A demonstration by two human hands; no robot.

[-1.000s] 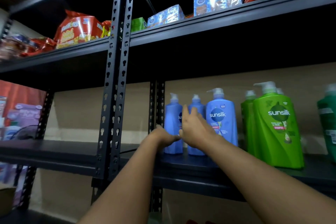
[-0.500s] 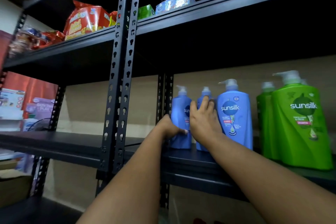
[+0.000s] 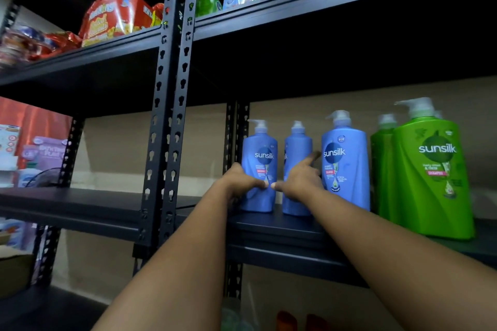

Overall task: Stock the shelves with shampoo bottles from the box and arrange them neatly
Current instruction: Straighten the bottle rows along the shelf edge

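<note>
Both hands have slid lower since half a second ago. Left hand [image 3: 239, 183] grips the leftmost blue bottle [image 3: 259, 166], upright on the shelf [image 3: 282, 226]; right hand [image 3: 301, 177], fingers straight, presses the middle blue bottle [image 3: 297, 169] at its three o'clock. Arranging seems underway; next, squaring them beside the green bottle [image 3: 433, 169] farther right.

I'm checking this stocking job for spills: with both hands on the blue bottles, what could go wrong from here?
1. The left hand grips the leftmost blue bottle low down; a shove could tip it.
2. The right hand reaches between the middle blue bottle and the front blue bottle; it might nudge either over.
</note>
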